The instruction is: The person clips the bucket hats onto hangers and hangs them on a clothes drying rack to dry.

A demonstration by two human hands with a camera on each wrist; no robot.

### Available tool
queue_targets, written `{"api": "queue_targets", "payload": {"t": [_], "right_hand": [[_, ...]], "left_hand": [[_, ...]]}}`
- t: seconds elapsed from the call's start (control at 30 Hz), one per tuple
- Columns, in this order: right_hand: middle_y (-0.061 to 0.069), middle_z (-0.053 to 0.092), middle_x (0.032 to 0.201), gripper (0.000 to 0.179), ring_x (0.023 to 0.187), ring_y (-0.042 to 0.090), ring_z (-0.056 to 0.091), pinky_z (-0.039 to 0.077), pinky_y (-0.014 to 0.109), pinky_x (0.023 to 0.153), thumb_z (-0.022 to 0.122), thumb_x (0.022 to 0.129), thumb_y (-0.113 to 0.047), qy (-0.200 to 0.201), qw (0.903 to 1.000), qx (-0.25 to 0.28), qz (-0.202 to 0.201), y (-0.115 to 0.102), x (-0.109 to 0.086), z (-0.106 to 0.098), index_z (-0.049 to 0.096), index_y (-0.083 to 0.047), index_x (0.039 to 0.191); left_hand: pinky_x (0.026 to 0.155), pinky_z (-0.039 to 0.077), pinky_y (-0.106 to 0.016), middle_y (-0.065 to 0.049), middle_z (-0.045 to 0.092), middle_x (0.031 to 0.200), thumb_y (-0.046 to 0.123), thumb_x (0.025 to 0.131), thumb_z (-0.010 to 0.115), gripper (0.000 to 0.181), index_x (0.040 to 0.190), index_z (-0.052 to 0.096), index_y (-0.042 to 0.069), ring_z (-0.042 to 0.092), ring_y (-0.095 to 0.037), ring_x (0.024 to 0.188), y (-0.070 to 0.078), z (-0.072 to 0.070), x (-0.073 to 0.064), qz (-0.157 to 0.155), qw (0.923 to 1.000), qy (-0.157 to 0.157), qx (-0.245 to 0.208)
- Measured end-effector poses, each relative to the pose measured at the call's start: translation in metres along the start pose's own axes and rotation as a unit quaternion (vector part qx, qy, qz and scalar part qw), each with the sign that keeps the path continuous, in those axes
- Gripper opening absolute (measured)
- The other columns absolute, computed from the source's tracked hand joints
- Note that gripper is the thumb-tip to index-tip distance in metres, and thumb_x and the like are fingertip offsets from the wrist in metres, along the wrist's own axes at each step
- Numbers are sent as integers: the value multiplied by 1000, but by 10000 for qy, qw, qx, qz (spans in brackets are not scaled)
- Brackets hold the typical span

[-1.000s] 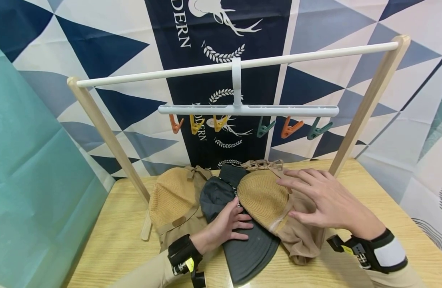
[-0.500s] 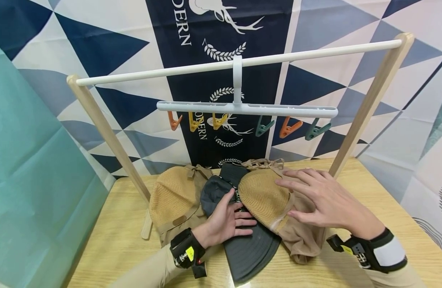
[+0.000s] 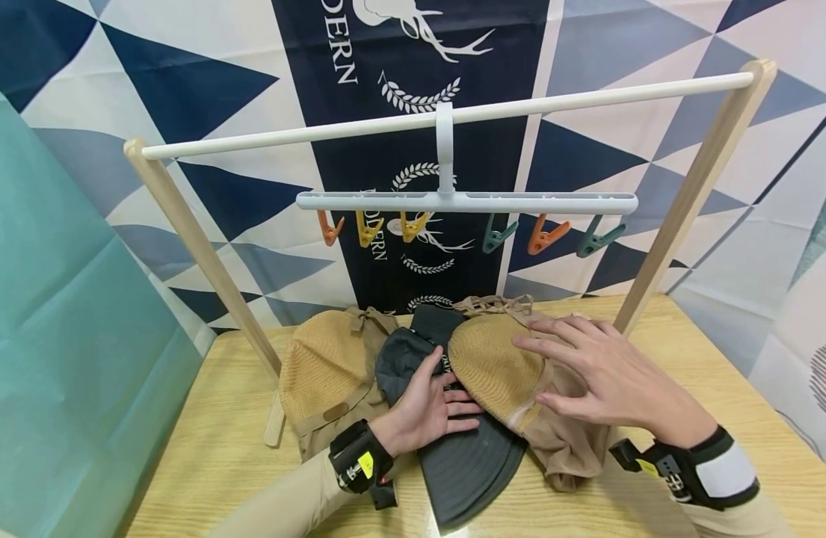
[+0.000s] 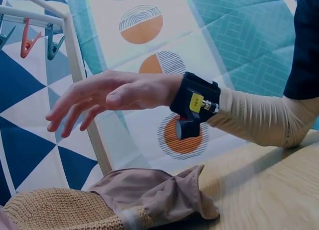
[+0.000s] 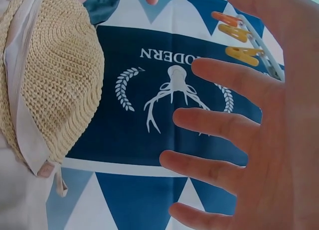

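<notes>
A dark grey hat (image 3: 466, 478) with a wide brim lies between two tan straw-and-cloth hats on the table. My left hand (image 3: 421, 412) is over its middle, thumb up and fingers spread toward the right-hand straw hat (image 3: 493, 362). Above the cloth side of that same hat hovers my right hand (image 3: 604, 373), its fingers apart and gently bent. In the right wrist view the straw crown (image 5: 70, 75) is away from the spread fingers. The left wrist view has my right hand raised above the hat's cloth brim (image 4: 149, 190). The other straw hat (image 3: 325, 366) lies at the left. Neither hand holds anything.
Behind the hats stands a rack with wooden posts (image 3: 702, 187) and a white rail (image 3: 305, 137). A pale hanger (image 3: 386, 201) hangs from the rail, bearing several orange, yellow and green clips (image 3: 546, 236). The wooden table (image 3: 211, 418) meets patterned wall sheets at the back.
My left hand has shifted slightly right and turned so more of its palm shows. The right hand stays nearly where it was. The hanger sways a little.
</notes>
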State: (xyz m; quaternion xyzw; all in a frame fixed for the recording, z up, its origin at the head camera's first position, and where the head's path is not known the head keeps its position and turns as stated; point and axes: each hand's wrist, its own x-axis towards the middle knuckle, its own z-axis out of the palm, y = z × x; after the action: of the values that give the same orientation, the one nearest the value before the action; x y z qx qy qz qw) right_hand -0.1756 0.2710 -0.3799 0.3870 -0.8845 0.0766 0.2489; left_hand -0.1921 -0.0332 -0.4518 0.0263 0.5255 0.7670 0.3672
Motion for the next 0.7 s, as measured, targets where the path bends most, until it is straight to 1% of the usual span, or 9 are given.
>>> {"api": "queue_targets", "payload": {"t": [0.27, 0.47, 0.7], "right_hand": [[4, 70, 152, 75, 130, 31, 69, 56, 60, 91, 89, 86, -57, 71, 10000, -22, -49, 0, 1, -1, 68, -32, 154], [2, 70, 151, 71, 129, 30, 69, 55, 60, 90, 85, 90, -62, 97, 9999, -21, -86, 0, 2, -1, 69, -32, 152], [2, 71, 152, 75, 132, 30, 68, 55, 60, 93, 90, 85, -56, 27, 10000, -8, -16, -1, 2, -1, 69, -33, 152]], "left_hand": [[135, 37, -66, -38, 40, 171, 74, 113, 29, 97, 177, 21, 2, 41, -55, 163, 2, 7, 8, 81, 9998, 139, -70], [135, 37, -66, -38, 43, 169, 72, 113, 31, 95, 175, 25, 0, 43, -55, 163, 3, 11, 13, 122, 9994, 288, -142], [134, 39, -65, -36, 48, 164, 70, 113, 33, 91, 171, 31, 0, 47, -53, 160, 4, 13, 18, 106, 9994, 338, -66]]}}
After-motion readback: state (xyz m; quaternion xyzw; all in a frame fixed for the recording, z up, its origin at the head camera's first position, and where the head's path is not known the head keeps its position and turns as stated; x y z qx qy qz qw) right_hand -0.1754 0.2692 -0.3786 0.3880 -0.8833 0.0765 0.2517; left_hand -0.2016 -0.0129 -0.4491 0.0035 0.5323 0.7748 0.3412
